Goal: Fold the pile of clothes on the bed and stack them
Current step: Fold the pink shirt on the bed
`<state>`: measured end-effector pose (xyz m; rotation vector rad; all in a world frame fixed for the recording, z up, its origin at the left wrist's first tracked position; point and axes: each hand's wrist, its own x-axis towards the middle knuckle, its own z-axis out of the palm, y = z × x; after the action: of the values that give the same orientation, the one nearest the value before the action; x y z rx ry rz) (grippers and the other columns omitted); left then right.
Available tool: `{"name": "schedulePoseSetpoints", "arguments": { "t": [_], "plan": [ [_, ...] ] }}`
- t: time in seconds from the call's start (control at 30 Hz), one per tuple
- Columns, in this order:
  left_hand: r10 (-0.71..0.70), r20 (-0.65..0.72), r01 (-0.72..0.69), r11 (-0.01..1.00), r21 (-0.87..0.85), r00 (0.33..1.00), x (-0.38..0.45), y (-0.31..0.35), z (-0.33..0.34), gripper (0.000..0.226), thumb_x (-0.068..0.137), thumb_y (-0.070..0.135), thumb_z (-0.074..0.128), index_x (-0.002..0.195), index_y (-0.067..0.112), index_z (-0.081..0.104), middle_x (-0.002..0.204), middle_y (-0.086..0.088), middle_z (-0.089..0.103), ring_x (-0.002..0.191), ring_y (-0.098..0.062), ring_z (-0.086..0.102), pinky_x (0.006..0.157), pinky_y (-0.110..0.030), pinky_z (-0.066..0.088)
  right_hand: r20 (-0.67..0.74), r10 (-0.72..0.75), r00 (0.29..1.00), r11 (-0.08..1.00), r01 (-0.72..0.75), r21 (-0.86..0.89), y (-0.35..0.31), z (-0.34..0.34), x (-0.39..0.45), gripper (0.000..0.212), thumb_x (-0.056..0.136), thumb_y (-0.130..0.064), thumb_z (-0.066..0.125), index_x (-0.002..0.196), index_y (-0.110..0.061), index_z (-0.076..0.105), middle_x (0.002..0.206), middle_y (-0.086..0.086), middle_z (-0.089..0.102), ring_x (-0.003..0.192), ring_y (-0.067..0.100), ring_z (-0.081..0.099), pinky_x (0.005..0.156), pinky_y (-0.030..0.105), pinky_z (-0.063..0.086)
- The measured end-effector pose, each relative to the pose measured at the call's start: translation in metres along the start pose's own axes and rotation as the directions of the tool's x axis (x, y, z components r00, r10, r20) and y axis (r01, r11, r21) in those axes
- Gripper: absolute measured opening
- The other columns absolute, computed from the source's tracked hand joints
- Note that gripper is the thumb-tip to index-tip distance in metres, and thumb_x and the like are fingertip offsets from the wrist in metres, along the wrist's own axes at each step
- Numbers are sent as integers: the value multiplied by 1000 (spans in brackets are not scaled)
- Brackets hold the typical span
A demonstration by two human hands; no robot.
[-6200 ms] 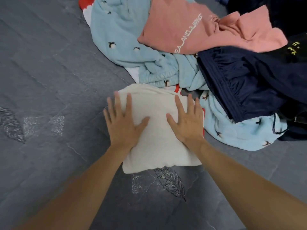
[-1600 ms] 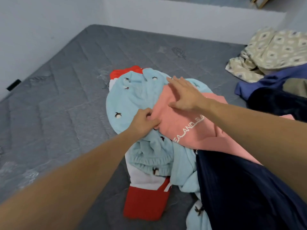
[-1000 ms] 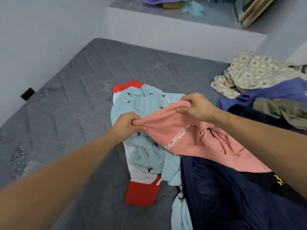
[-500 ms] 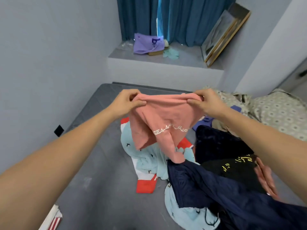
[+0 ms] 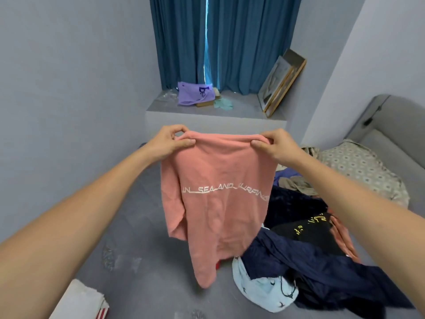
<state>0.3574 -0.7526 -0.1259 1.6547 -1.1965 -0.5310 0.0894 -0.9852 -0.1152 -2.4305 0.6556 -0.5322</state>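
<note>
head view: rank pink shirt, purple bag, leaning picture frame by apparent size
1. pink shirt, largest, though held near the camera
2. picture frame
3. purple bag, close to the frame in apparent size; both sit far back, so unsure

Salmon-pink T-shirt point(image 5: 220, 203) with white lettering; below the grip, a navy garment point(image 5: 322, 272), a black one with yellow marks point(image 5: 308, 229), a light-blue bird-print piece point(image 5: 259, 293); grey mattress point(image 5: 142, 238); teal curtains point(image 5: 225, 40)

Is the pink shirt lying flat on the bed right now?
No, the pink shirt hangs in the air above the bed, pinched at its top edge by the left hand and the right hand.
</note>
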Motion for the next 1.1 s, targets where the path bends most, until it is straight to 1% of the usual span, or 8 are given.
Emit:
{"name": "schedulePoseSetpoints", "arguments": {
  "t": [0.1,0.2,0.3,0.5,0.67,0.8,0.97,1.1],
  "plan": [
    [-23,7,24,999,-21,1000,6,-21,-1,18,92,19,80,99,7,69,77,0,66,73,-13,55,64,-29,41,-13,60,998,998,-61,-20,3,18,1,39,99,-37,69,83,-2,70,68,8,56,65,17,46,59,36,32],
    [-39,3,39,999,35,999,25,-50,5,16,92,17,80,101,6,71,74,11,69,67,-5,57,62,-20,44,-23,95,995,993,-97,-65,15,37,18,37,98,-36,69,82,-3,69,71,16,62,66,22,49,60,38,33],
    [-67,-13,68,992,108,998,54,-72,5,16,92,17,79,102,7,72,77,1,68,68,-9,56,63,-24,43,-26,111,994,987,-113,-114,32,52,45,39,98,-35,68,74,-4,62,64,6,53,65,23,48,60,39,32],
    [48,-136,-12,968,249,990,110,-69,-26,14,92,17,79,104,14,71,74,-4,55,64,-13,41,56,-25,31,-136,-28,990,989,8,-146,25,49,102,45,95,-34,69,65,-7,48,59,3,39,62,23,38,60,42,27],
    [180,-227,-122,961,249,957,117,-50,-62,11,91,16,76,97,22,70,61,29,57,53,4,44,55,-11,35,-194,-125,973,982,94,-165,-5,41,128,46,96,-39,66,76,2,57,68,20,52,70,34,46,67,46,36],
    [119,-174,-86,979,187,978,95,-68,-73,14,93,16,74,94,28,69,67,5,60,65,-9,48,60,-25,38,-169,-149,974,981,125,-146,-10,66,123,46,97,-33,68,67,-5,47,59,3,36,61,22,33,61,42,25],
    [2,-90,22,963,267,996,48,-129,-61,9,91,19,75,99,21,69,70,-28,54,69,-20,42,65,-34,33,-86,-99,991,990,89,-113,17,130,98,42,99,-34,67,72,-5,53,61,8,44,61,22,36,59,41,28],
    [-56,-96,91,907,412,994,-31,-188,-22,12,90,32,70,99,25,69,69,-13,59,63,-20,50,65,-39,46,-6,-69,998,991,68,-114,50,206,36,26,96,-34,70,78,-18,62,64,-5,52,64,22,47,62,42,38]
  ]
}}
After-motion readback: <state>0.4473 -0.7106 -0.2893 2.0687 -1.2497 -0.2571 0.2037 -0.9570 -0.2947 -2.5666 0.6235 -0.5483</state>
